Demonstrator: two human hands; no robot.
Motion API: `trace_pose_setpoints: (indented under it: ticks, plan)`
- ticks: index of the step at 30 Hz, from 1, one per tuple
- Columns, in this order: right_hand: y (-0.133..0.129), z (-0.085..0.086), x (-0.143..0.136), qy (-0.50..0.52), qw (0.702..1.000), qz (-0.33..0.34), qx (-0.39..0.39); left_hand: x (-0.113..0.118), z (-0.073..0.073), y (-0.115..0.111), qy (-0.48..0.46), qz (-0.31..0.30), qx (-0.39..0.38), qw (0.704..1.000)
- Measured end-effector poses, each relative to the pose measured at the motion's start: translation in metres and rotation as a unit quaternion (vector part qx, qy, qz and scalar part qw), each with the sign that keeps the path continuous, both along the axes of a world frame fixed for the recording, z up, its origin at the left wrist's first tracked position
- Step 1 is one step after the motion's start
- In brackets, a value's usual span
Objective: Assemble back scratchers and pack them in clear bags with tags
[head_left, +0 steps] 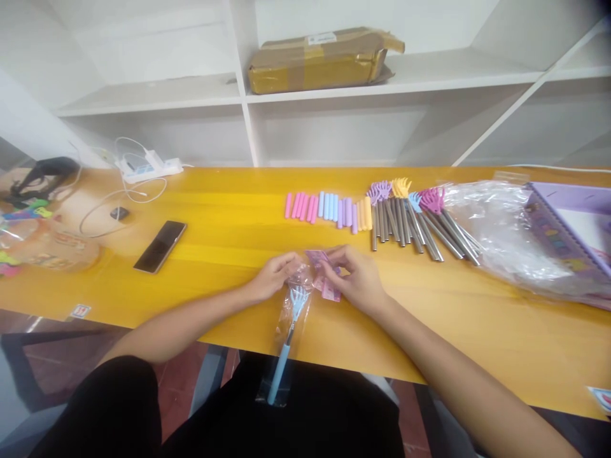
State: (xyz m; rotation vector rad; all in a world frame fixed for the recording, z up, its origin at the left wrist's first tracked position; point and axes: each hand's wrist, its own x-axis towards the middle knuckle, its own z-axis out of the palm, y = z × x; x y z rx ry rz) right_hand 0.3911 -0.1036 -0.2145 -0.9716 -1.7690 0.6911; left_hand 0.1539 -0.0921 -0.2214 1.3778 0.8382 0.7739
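A light-blue back scratcher (282, 370) with a metal rod and hand-shaped head lies inside a clear plastic bag (300, 327), hanging over the table's front edge toward my lap. My left hand (275, 277) is closed on the top end of that bag. Pinched in my right hand (356, 277) are pink printed slips (331, 292), close beside the bag's mouth. Farther back lie short pink, blue, purple and yellow tubes (328, 207) in a row. Right of them are metal rods (401, 219) with coloured scratcher heads (432, 199).
A crumpled clear plastic bag (506, 235) and a purple box (548, 210) are at the right. At the left are a phone (160, 247), a power strip (153, 168) with cables, and an orange translucent container (62, 248). A taped carton (324, 60) sits on the shelf behind.
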Motion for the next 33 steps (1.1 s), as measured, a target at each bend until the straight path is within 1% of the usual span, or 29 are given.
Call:
trace_pose_setpoints:
  ticks: [3, 5, 7, 9, 12, 14, 15, 17, 20, 22, 23, 25, 28, 33]
  plan:
    - [0.002, -0.001, -0.002, 0.062, 0.997, -0.002, -0.054, 0.002, 0.0, -0.003, 0.029, -0.011, 0.01, 0.999]
    - [0.005, -0.003, -0.003, 0.1, 0.991, 0.012, -0.087, 0.003, -0.001, -0.005, 0.013, -0.003, 0.005, 1.0]
    - [0.007, -0.005, -0.003, 0.135, 0.984, 0.027, -0.116, 0.003, -0.003, -0.006, -0.024, 0.017, 0.01, 1.0]
    - [0.009, -0.007, -0.003, 0.154, 0.978, 0.038, -0.138, 0.001, -0.003, -0.006, -0.04, 0.018, 0.047, 0.998]
    - [0.011, -0.009, -0.003, 0.158, 0.974, 0.045, -0.154, -0.003, 0.003, -0.004, 0.006, -0.011, 0.141, 0.99]
    - [0.011, -0.008, -0.002, 0.152, 0.975, 0.045, -0.158, -0.005, 0.009, -0.004, 0.018, -0.014, 0.164, 0.986]
    - [0.011, -0.008, -0.001, 0.145, 0.976, 0.041, -0.157, -0.005, 0.011, -0.003, 0.012, -0.011, 0.157, 0.987]
    - [0.012, -0.006, 0.0, 0.116, 0.983, 0.02, -0.142, -0.005, 0.013, -0.004, -0.01, -0.001, 0.117, 0.993]
    - [0.012, -0.003, 0.002, 0.054, 0.996, -0.025, -0.065, -0.003, 0.011, -0.005, -0.07, 0.018, 0.004, 0.997]
    - [0.013, -0.003, 0.003, 0.024, 0.999, -0.035, -0.021, -0.002, 0.009, -0.006, -0.136, 0.029, -0.075, 0.987]
    - [0.012, -0.003, 0.003, 0.016, 0.999, -0.033, -0.016, -0.002, 0.009, -0.007, -0.163, 0.03, -0.101, 0.981]
    - [0.012, -0.006, 0.004, 0.011, 0.999, -0.022, -0.031, -0.003, 0.008, -0.007, -0.195, 0.025, -0.131, 0.972]
    - [0.011, -0.01, 0.004, -0.002, 0.999, -0.015, -0.044, -0.005, 0.008, -0.007, -0.209, 0.017, -0.155, 0.965]
    - [0.012, -0.008, 0.008, -0.057, 0.998, -0.004, 0.003, -0.007, 0.008, -0.005, -0.223, 0.013, -0.172, 0.959]
